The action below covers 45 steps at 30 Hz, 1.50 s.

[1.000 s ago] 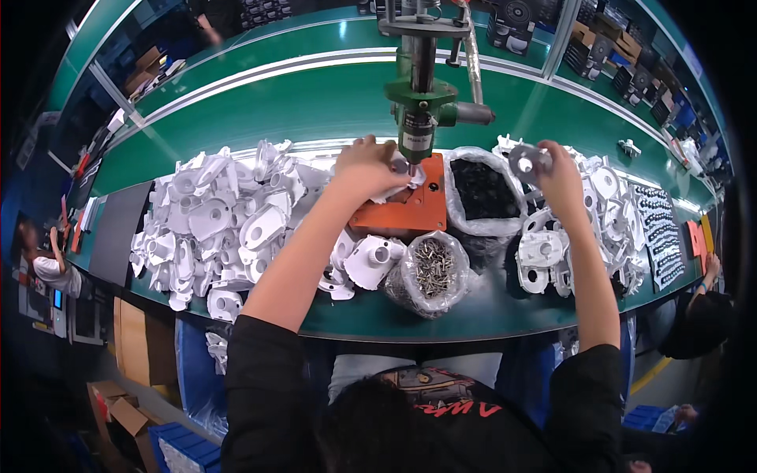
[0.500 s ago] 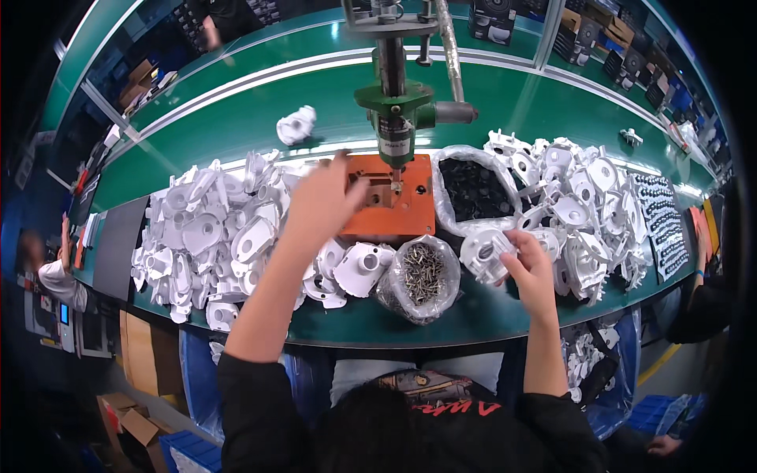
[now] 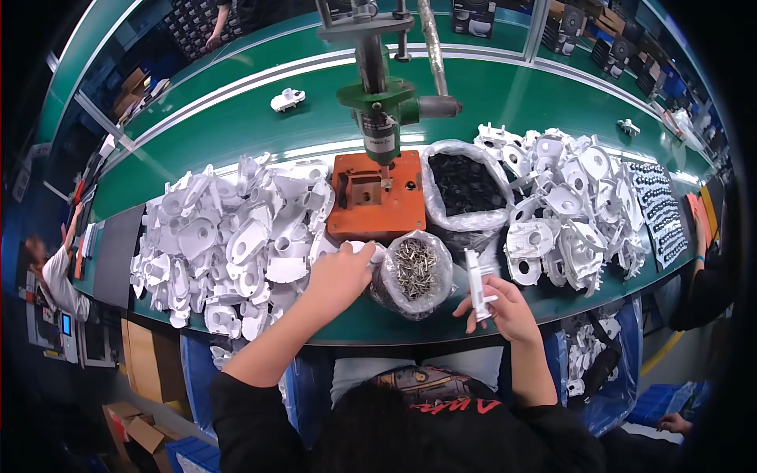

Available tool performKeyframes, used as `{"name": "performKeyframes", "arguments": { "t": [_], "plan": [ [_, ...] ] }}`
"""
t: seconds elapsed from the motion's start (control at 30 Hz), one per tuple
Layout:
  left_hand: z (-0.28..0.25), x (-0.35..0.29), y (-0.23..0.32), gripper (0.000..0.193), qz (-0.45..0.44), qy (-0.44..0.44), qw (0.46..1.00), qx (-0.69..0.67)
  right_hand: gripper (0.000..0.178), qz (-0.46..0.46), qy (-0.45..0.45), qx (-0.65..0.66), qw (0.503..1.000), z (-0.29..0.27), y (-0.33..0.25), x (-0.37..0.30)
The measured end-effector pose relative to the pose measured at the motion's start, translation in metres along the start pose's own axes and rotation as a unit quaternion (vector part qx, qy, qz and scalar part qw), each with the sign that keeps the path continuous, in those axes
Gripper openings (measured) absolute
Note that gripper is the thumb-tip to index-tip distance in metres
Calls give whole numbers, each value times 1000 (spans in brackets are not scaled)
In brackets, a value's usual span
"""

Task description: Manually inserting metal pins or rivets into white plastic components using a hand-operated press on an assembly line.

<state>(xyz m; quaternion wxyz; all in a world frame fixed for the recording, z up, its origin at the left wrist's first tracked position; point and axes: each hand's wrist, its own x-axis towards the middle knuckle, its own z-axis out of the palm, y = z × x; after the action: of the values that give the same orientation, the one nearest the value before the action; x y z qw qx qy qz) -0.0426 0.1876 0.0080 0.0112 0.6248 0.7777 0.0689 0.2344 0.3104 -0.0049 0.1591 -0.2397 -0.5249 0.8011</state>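
My right hand [image 3: 509, 309] grips a white plastic housing [image 3: 476, 284], tilted edge-on just right of the bag of small metal pins [image 3: 416, 270]. My left hand [image 3: 341, 276] is closed over another white plastic housing [image 3: 377, 252] at the left side of that bag; the hand hides most of the piece. Behind it stands the orange fixture block [image 3: 371, 214], its recess vacant, under the green press [image 3: 378, 110]. White housings are heaped on the left [image 3: 236, 229] and on the right [image 3: 564, 205].
A plastic-lined bag of black parts [image 3: 467, 185] stands right of the fixture. One white piece [image 3: 288, 99] lies on the green conveyor [image 3: 236, 118] behind, a smaller one [image 3: 628, 127] farther right. A sheet of black parts [image 3: 661, 213] lies beside the right heap. Other people work at both sides.
My left hand has come back from the fixture to the housing beside the pin bag. The right hand has drawn nearer and turned its housing edge-on. The conveyor piece sits farther away.
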Motion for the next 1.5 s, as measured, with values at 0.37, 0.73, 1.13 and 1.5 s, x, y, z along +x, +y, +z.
{"name": "performKeyframes", "arguments": {
  "t": [0.37,0.73,1.13,1.5],
  "plan": [
    [-46,-29,25,24,51,-35,686,-725,40,-139,-25,-39,989,54,-2,10],
    [-3,-46,51,18,29,47,542,-838,31,-44,-43,-21,998,68,6,11],
    [6,-56,58,37,-46,28,475,-878,29,-54,-8,-49,997,80,1,12],
    [-12,-59,57,58,-14,26,498,-867,40,-126,44,-159,978,78,0,23]
  ]
}}
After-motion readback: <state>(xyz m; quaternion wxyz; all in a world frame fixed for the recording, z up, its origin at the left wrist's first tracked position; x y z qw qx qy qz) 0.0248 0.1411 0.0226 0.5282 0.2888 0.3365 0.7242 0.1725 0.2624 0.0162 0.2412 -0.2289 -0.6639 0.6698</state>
